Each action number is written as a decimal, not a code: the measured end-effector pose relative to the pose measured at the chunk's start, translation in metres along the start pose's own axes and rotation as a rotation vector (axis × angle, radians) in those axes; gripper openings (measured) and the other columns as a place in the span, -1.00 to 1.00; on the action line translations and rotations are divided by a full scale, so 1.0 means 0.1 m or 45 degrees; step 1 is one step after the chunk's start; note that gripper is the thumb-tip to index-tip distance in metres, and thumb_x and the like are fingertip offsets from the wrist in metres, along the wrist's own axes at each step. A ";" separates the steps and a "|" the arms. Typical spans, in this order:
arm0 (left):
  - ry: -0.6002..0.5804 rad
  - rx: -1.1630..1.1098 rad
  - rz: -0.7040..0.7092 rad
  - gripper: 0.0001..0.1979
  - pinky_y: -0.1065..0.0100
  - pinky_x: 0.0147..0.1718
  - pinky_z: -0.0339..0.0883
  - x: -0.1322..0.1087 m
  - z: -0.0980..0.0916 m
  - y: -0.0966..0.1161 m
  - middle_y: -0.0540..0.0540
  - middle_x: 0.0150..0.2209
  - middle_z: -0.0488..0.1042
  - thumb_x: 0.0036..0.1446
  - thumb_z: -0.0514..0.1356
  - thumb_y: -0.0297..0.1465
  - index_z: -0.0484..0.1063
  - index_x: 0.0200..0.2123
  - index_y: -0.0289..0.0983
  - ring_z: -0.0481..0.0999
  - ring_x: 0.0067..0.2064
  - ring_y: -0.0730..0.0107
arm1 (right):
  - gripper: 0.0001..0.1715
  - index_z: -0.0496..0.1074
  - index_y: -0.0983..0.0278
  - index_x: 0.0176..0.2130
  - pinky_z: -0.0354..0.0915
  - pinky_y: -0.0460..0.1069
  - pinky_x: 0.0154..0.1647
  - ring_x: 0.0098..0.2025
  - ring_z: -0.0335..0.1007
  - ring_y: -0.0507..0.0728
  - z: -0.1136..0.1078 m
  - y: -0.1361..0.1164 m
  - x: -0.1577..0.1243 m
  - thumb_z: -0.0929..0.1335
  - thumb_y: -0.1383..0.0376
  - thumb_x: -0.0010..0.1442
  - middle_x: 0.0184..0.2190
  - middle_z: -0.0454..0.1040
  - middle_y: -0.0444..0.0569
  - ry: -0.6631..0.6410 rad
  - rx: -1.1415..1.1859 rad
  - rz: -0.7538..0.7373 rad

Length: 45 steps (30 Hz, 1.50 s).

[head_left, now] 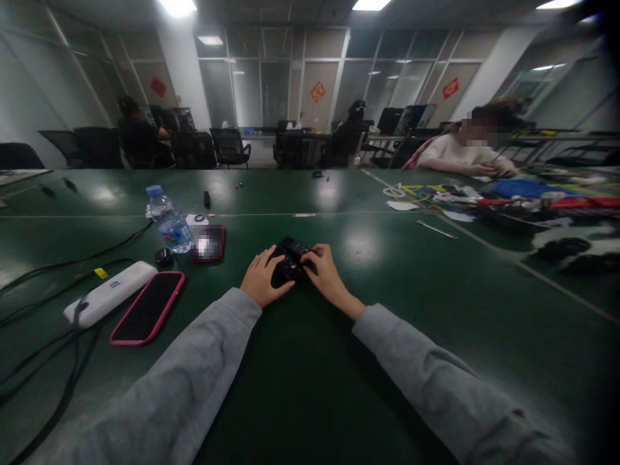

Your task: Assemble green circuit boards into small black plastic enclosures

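Observation:
A small black device (290, 267) lies on the green table (300, 361) in front of me, with a dark flap or second part raised at its back edge. My left hand (264, 278) grips its left side, thumb along the near edge and fingers over the top. At the right, my right hand (324, 271) pinches the dark part with thumb and fingertips. Too little detail shows to say what the device is.
To the left are a water bottle (169, 221), a dark red box (216, 243), a white power bank (116, 292), a pink-cased phone (149, 309) and black cables. A wrench (436, 229) and piled cables (436, 195) lie right. A person (455, 152) sits across the table.

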State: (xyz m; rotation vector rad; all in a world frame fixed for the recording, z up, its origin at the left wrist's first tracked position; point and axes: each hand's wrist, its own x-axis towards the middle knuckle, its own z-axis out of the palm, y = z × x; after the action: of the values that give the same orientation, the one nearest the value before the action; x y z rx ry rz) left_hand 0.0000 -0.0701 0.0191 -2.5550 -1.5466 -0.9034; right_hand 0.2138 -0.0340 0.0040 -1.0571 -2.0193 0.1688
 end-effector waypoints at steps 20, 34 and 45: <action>-0.073 0.159 -0.293 -0.27 0.02 0.14 0.16 0.19 0.28 -0.66 -0.44 0.26 0.08 0.09 0.08 -0.26 -0.06 0.26 -0.46 0.15 0.26 -0.03 | -0.39 0.16 0.28 0.17 0.23 0.30 -0.03 0.04 0.15 0.37 -0.16 0.65 0.16 0.29 0.31 0.12 0.05 0.04 0.23 0.178 -0.446 0.468; -0.207 0.264 -0.377 -0.45 -0.01 0.16 0.10 0.17 0.31 -0.66 -0.39 0.21 0.20 0.16 0.00 -0.19 0.26 0.12 -0.41 0.17 0.24 -0.02 | -0.35 -0.01 0.17 0.30 0.34 0.23 -0.06 0.00 0.28 0.32 -0.11 0.08 0.34 0.19 0.12 0.30 0.10 0.13 0.17 0.317 -0.354 0.271; -0.199 0.216 -0.363 -0.45 -0.04 0.16 0.09 0.17 0.31 -0.67 -0.40 0.21 0.20 0.15 0.01 -0.18 0.26 0.12 -0.41 0.16 0.24 -0.05 | -0.36 0.09 0.33 0.25 0.31 0.30 -0.11 -0.01 0.27 0.41 0.20 0.20 0.30 0.23 0.11 0.28 0.00 0.19 0.29 0.010 -0.452 0.401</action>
State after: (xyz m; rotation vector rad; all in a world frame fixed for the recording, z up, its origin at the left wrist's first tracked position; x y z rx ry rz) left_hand -0.0350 -0.0128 -0.0166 -2.3764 -1.9755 -0.5674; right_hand 0.2025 0.0063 0.0001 -1.5954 -1.9060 -0.0339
